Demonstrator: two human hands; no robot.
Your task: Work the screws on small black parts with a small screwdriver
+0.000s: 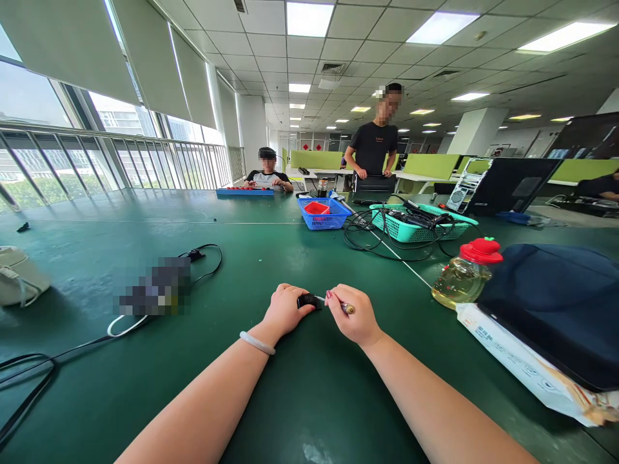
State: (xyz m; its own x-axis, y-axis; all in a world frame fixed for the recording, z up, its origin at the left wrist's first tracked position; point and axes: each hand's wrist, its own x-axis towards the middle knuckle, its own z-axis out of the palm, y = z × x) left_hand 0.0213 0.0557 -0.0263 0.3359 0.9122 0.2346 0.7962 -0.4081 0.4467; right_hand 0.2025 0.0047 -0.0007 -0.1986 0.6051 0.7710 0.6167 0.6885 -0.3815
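Note:
Near the middle of the green table, my left hand point(286, 308) is closed on a small black object point(307, 300), whose kind I cannot make out. It rests at the tabletop under my thumb and fingers. My right hand point(356, 314), just to the right, grips a screwdriver point(347, 308) with a thin light shaft pointing left. Its tip is at or very near the black object; whether the two touch is too small to tell. Most of the screwdriver's handle is hidden in my fist. A pale bangle point(257, 343) circles my left wrist.
Ahead stand a blue basket point(323, 222) with a red tray and a teal basket point(411, 232) of black cables. On the right are a red-capped bottle point(461, 277), a wipes pack point(517, 361) and a dark bag point(556, 290). A cable point(91, 345) runs along the left. Two people are beyond.

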